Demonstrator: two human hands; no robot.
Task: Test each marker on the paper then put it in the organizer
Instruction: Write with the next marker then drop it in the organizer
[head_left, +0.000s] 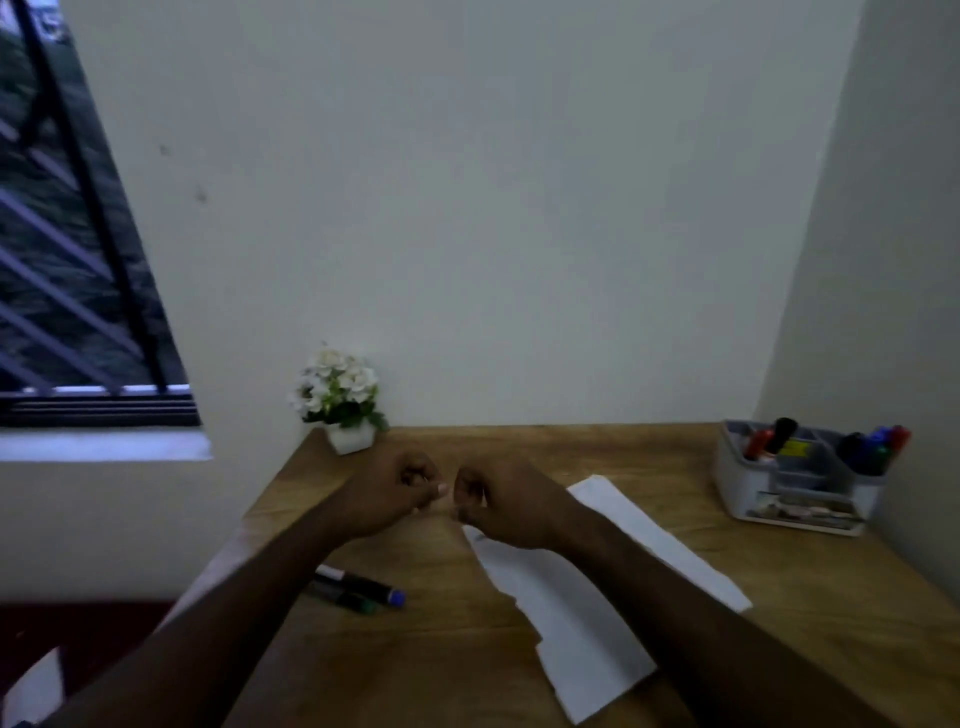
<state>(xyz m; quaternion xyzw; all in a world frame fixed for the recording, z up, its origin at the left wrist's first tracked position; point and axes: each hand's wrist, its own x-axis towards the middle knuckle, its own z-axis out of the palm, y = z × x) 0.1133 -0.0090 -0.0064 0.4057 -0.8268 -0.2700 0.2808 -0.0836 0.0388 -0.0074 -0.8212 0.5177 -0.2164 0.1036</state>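
Note:
Both hands meet above the middle of the wooden desk (415, 665), fists almost touching. My left hand (395, 493) and my right hand (498, 501) are both closed around a marker (441, 489); only a small pale bit of it shows between the fingers. The white paper (582, 623) lies under and to the right of my right forearm. Two more markers lie near my left forearm, one with a blue cap (371, 586) and a green one (345, 598). The grey organizer (748, 493) stands at the far right and holds several markers.
A small white pot of white flowers (340, 405) stands at the desk's back left corner against the wall. A barred window (67, 291) is on the left. The side wall runs close behind the organizer. The desk's left edge drops off beside my left forearm.

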